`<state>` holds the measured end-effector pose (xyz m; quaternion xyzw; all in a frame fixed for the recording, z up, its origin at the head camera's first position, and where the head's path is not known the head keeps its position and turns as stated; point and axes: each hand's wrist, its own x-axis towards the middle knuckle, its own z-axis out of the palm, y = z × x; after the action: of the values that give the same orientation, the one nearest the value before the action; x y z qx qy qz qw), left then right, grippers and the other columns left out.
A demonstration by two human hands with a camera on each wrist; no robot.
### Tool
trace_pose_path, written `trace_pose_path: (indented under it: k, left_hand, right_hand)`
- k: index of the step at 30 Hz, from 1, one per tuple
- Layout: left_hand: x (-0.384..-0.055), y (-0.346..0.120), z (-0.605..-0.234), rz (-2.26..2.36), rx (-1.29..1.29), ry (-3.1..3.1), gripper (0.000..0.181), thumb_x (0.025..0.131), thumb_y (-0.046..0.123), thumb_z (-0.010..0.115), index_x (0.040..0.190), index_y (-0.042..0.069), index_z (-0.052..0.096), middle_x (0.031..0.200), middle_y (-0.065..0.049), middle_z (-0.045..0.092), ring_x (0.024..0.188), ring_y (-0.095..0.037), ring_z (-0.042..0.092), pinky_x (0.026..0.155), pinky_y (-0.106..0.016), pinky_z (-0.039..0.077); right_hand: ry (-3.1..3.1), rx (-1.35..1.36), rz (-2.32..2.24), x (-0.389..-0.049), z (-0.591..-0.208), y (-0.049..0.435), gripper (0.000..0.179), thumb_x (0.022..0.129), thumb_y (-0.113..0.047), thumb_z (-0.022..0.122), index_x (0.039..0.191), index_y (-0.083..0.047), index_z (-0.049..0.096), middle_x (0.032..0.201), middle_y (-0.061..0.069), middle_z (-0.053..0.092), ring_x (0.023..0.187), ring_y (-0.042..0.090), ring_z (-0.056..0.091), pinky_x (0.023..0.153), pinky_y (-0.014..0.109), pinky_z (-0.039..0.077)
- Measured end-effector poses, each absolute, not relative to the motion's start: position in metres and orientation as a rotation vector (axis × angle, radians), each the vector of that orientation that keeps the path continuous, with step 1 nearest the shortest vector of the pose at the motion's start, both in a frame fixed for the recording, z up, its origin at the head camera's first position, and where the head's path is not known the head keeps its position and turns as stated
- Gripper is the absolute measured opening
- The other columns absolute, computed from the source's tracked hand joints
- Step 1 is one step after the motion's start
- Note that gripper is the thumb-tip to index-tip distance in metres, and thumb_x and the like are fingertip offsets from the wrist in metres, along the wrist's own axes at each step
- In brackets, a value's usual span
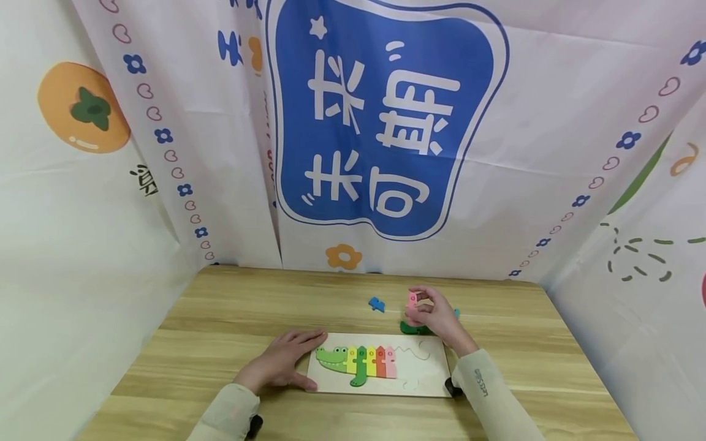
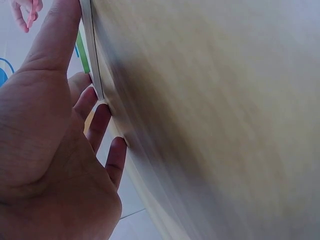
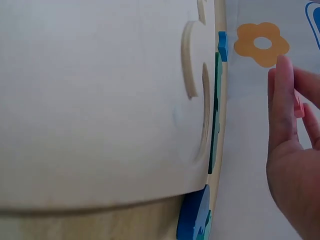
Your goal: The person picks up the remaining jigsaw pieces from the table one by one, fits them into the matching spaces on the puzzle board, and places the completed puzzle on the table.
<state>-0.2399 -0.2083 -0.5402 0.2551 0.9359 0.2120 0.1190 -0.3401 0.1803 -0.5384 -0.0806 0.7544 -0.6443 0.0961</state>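
Note:
A wooden puzzle board [image 1: 425, 384] lies on the table. At its left end sits a green crocodile head [image 1: 331, 357], followed by yellow, green, orange-red and pink body pieces [image 1: 380, 362]. My left hand [image 1: 278, 360] rests at the board's left end, thumb near the front corner and fingers by the back corner; in the left wrist view its fingers [image 2: 102, 122] look loosely extended. Beyond the board's back edge, my right hand [image 1: 438, 316] pinches a pink puzzle piece [image 1: 412, 300] between thumb and fingers. The right wrist view shows only a bit of that pink piece [image 3: 299, 110].
A blue piece [image 1: 377, 304] lies behind the board. Under the right hand is a dark green piece [image 1: 410, 329], with a teal bit [image 1: 456, 313] showing beyond the hand. Printed cloth [image 1: 524, 153] hangs behind the wooden table [image 1: 187, 343] and along both sides.

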Motion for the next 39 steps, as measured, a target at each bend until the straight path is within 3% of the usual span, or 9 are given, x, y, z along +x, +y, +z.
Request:
trace_pose_path:
  k: [5, 15, 27, 39]
  left_hand:
    - [-0.239, -0.208, -0.539, 0.618, 0.741, 2.733, 0.104, 0.077, 0.057, 0.084, 0.162, 0.016, 0.038, 0.168, -0.007, 0.036, 0.146, -0.039, 0.037, 0.117, -0.069, 0.024]
    - [-0.238, -0.207, -0.536, 0.630, 0.744, 2.726, 0.104, 0.077, 0.055, 0.085, 0.161, 0.014, 0.038, 0.168, -0.008, 0.035, 0.145, -0.040, 0.037, 0.116, -0.071, 0.024]
    - [-0.241, -0.208, -0.547, 0.621, 0.710, 2.725, 0.105, 0.076, 0.060, 0.083, 0.162, 0.021, 0.037, 0.168, -0.003, 0.035, 0.148, -0.036, 0.035, 0.117, -0.067, 0.025]
    - [-0.242, -0.209, -0.544, 0.615, 0.719, 2.729, 0.105, 0.077, 0.060, 0.083, 0.162, 0.021, 0.037, 0.168, -0.004, 0.036, 0.148, -0.039, 0.035, 0.117, -0.068, 0.025]
  right_hand:
    - [2.258, -0.274, -1.870, -0.338, -0.537, 0.181, 0.071, 0.086, 0.010, 0.077, 0.148, -0.006, 0.048, 0.133, 0.018, 0.049, 0.093, 0.023, 0.066, 0.077, 0.032, 0.062]
    - [2.289, -0.264, -1.863, -0.338, -0.537, 0.180, 0.057, 0.091, 0.007, 0.074, 0.142, -0.010, 0.055, 0.133, 0.017, 0.051, 0.090, 0.027, 0.073, 0.072, 0.033, 0.063]
    - [2.324, -0.349, -1.835, -0.332, -0.540, 0.181, 0.049, 0.097, -0.004, 0.072, 0.142, -0.011, 0.054, 0.130, 0.018, 0.053, 0.089, 0.038, 0.072, 0.071, 0.041, 0.063]
    - [2.273, -0.327, -1.852, -0.333, -0.541, 0.182, 0.054, 0.097, -0.003, 0.071, 0.146, -0.008, 0.051, 0.128, 0.020, 0.054, 0.088, 0.027, 0.070, 0.075, 0.042, 0.063]
